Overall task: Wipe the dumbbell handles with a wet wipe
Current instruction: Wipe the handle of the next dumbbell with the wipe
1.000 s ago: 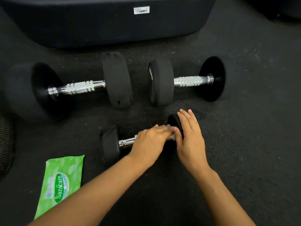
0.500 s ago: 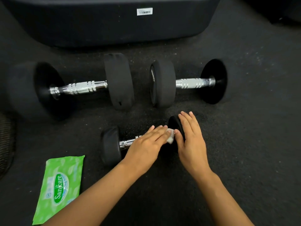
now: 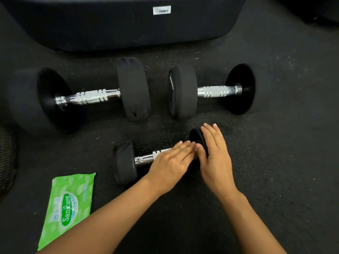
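A small dumbbell lies on the floor, with its black left head (image 3: 124, 162) and a short stretch of chrome handle (image 3: 146, 158) showing. My left hand (image 3: 170, 162) lies flat over the rest of the handle, fingers stretched toward the right head (image 3: 195, 136). The wet wipe is hidden under those fingers. My right hand (image 3: 214, 156) rests against the right head, fingers straight and together, thumb touching my left fingertips. Behind lie a large dumbbell (image 3: 91, 97) on the left and a medium dumbbell (image 3: 216, 91) on the right, both with bare chrome handles.
A green pack of wet wipes (image 3: 67, 206) lies on the dark speckled rubber floor at lower left. A big black padded piece of equipment (image 3: 119, 24) with a white barcode label runs along the back. A dark woven object (image 3: 7, 158) sits at the left edge.
My left hand has flattened and slid along the small dumbbell's handle. The white bit of wipe seen under its fingertips before is now covered. My right hand stays on the right head.
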### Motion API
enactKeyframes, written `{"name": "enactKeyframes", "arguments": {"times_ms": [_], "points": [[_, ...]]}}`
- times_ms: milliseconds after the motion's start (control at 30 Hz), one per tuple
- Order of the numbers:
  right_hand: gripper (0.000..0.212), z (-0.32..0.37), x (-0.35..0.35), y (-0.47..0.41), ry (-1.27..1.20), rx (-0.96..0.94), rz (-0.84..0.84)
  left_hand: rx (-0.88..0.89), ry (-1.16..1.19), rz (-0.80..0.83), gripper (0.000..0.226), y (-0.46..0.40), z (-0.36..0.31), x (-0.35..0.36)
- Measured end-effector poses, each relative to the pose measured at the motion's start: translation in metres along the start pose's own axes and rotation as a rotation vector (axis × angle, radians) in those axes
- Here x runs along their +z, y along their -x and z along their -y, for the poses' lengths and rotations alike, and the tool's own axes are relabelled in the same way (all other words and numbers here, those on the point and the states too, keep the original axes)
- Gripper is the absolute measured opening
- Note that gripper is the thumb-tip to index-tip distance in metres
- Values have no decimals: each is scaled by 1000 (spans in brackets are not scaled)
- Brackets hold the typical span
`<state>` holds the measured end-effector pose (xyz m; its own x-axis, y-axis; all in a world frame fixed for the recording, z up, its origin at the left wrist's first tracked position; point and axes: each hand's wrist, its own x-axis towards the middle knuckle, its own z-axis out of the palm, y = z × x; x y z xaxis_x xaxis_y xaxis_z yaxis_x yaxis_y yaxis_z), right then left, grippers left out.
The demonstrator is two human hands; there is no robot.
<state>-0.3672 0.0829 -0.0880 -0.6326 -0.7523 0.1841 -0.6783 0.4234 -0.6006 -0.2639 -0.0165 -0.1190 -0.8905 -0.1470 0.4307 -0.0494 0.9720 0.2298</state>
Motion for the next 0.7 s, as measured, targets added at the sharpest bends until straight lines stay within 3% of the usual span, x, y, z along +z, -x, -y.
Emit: {"name": "enactKeyframes", "arguments": {"times_ms": [100,200,267,367,500,600,700], "points": [[43,1,-1,-3,5,2,10,-199,83,77,34,-13,-5,-8],[45,1,-1,-4,11,15,11,-552,258,433,31,-49,10,-22],[45,1,-1,-4,11,19,11,-672,489,594,32,-66,27,-26],[44,1,-1,-4,9,11,13,-659,518,577,31,-63,30,-27],[43,2,0,-6,10,12,4,-440,311,237,28,-31,-3,-27],[44,2,1,-4,10,21,11,-566,296,367,26,-46,4,-28],[44,3,0,-5,3,29,2,-756,558,535,24,-65,23,-34]]}}
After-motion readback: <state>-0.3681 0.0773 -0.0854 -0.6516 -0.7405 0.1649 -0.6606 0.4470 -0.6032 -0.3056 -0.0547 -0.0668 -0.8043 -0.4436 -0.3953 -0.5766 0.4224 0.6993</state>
